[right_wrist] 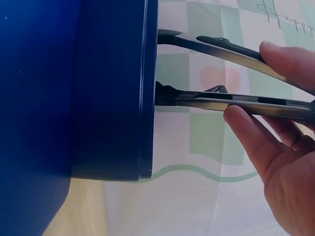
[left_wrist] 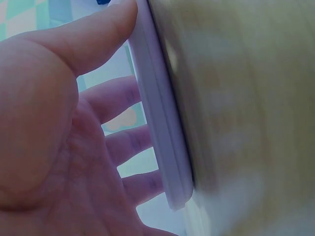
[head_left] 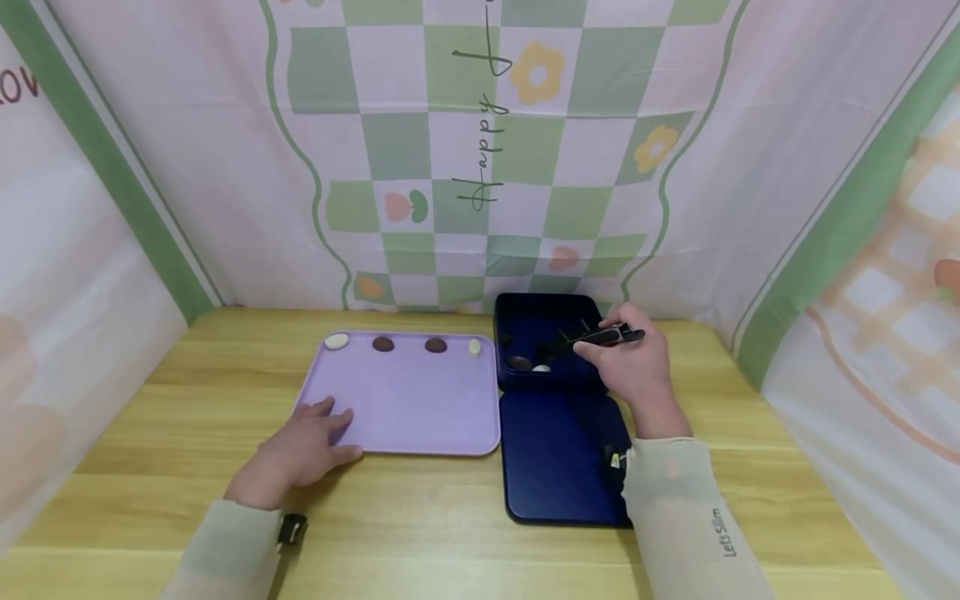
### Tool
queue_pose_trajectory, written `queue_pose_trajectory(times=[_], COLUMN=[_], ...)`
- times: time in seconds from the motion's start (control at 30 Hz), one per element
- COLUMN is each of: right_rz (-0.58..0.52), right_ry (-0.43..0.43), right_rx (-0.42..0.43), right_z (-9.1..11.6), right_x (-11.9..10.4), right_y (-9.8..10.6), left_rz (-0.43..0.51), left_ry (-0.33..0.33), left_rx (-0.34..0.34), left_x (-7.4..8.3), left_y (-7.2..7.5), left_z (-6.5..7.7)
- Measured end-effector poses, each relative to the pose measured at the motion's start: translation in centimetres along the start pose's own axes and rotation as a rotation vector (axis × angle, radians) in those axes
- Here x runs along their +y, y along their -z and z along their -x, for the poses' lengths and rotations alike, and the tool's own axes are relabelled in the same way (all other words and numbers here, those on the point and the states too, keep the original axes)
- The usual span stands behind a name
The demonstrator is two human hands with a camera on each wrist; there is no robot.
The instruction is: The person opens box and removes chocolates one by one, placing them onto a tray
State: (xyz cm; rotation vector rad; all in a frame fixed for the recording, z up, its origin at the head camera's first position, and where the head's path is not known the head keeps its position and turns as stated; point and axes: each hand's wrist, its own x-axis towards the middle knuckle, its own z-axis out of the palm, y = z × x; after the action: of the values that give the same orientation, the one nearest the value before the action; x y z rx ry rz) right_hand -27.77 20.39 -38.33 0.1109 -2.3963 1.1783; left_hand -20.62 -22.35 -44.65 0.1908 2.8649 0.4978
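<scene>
My right hand (head_left: 637, 362) holds black and silver tongs (right_wrist: 236, 103) between thumb and fingers. The arms of the tongs stand apart, and their tips reach over the rim into a dark blue box (head_left: 551, 382). Inside it, near the front wall, lie a brown egg-shaped piece (head_left: 520, 363) and a white one (head_left: 541, 368). My left hand (head_left: 303, 442) rests with spread fingers on the front left corner of a lilac tray (head_left: 420, 408). In the left wrist view its thumb (left_wrist: 106, 37) touches the tray's edge.
Along the tray's back edge lie white egg-shaped pieces (head_left: 337, 341) and brown ones (head_left: 436, 344), spaced in a row. A dark blue lid (head_left: 562, 467) lies in front of the box on the wooden table (head_left: 420, 525). Patterned cloth (head_left: 442, 150) hangs behind and at both sides.
</scene>
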Motion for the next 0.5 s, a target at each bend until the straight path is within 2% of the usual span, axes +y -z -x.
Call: queue_pose_trajectory(times=[0.17, 0.3, 0.4, 0.5], right_rz=[-0.005, -0.016, -0.083, -0.220], right_ry=[-0.046, -0.149, -0.228, -0.268], right_rx=[0.104, 0.221, 0.269, 0.298], right_z=[-0.1, -0.2, -0.4, -0.5], right_x=[0.1, 0.1, 0.0, -0.4], right_y=[0.0, 0.5, 1.0, 1.4], left_rz=[-0.006, 0.000, 0.007, 0.007], left_ry=[-0.004, -0.003, -0.006, -0.005], left_rx=[0.000, -0.003, -0.002, -0.002], left_x=[0.0, 0.1, 0.2, 0.2], left_y=[0.1, 0.3, 0.4, 0.3], left_z=[0.0, 0.2, 0.2, 0.1])
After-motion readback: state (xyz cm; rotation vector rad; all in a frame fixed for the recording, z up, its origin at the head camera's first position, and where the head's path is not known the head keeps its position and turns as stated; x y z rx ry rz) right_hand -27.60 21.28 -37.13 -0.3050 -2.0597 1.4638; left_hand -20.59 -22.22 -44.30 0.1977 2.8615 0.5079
